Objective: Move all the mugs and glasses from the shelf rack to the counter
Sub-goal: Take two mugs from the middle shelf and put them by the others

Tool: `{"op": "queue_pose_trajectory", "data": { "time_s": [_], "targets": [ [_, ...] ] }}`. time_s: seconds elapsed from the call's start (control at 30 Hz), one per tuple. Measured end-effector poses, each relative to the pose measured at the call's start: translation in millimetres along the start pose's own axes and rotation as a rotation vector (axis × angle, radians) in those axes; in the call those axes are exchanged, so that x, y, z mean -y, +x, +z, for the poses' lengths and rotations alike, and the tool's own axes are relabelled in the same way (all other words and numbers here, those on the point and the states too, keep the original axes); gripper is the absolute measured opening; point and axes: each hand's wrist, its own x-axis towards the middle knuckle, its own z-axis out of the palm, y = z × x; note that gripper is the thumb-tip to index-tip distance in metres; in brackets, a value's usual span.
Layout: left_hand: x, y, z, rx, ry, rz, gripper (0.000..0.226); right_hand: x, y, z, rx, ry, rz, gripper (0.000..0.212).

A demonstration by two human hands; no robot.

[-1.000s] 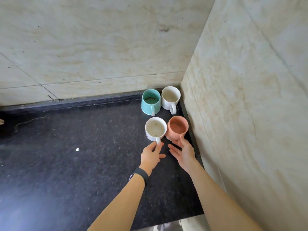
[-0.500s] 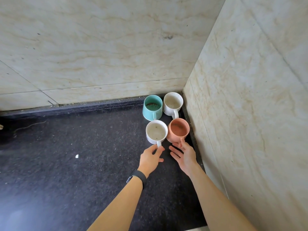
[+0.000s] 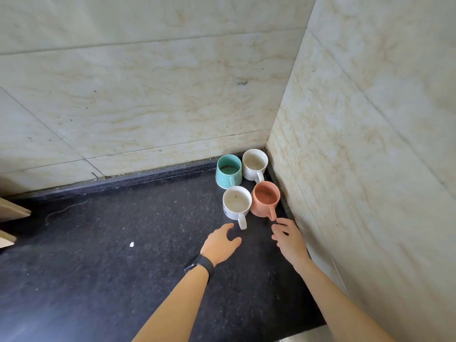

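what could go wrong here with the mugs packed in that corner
1. The four mugs stand bunched together; the front white mug and the orange mug look to be touching, so a nudge to one could knock the other.
2. The handles of both front mugs point at the left hand and right hand, both open and close, so a stray finger could catch one and tip it.
3. More mugs set beside the teal mug and back white mug would crowd the counter corner.

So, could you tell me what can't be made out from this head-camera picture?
- The shelf rack and any glasses: outside the head view's edges, so what is left to move cannot be told.
- Front white mug and orange mug: their far sides face away from the camera.
- Beige object: cut off by the left edge, unidentifiable.
- Right hand: whether a fingertip touches the orange handle cannot be told.
- Left hand: palm faces away.
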Motion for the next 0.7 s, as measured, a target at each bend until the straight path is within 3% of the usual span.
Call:
{"op": "queue_pose_trajectory", "data": {
  "time_s": [0.17, 0.23, 0.33, 0.5, 0.7],
  "targets": [
    [20, -59, -38, -0.261, 0.315, 0.060, 0.069, 30, -49, -8, 0.075, -0.284, -0.345, 0.022],
    [31, -89, -56, -0.379, 0.381, 0.063, 0.067, 57, -69, -1, 0.095, -0.399, -0.558, 0.017],
    [54, -141, -80, -0.540, 0.419, 0.016, 0.064, 102, -103, 19, 0.123, -0.564, -0.836, 0.027],
    [115, -270, -97, -0.843, 0.391, -0.142, 0.059, 156, -194, 70, 0.251, -0.705, -1.198, 0.040],
    [204, -457, -72, -1.139, 0.312, -0.464, 0.053, 170, -353, 139, 0.469, -0.721, -1.556, 0.045]
  ]
}}
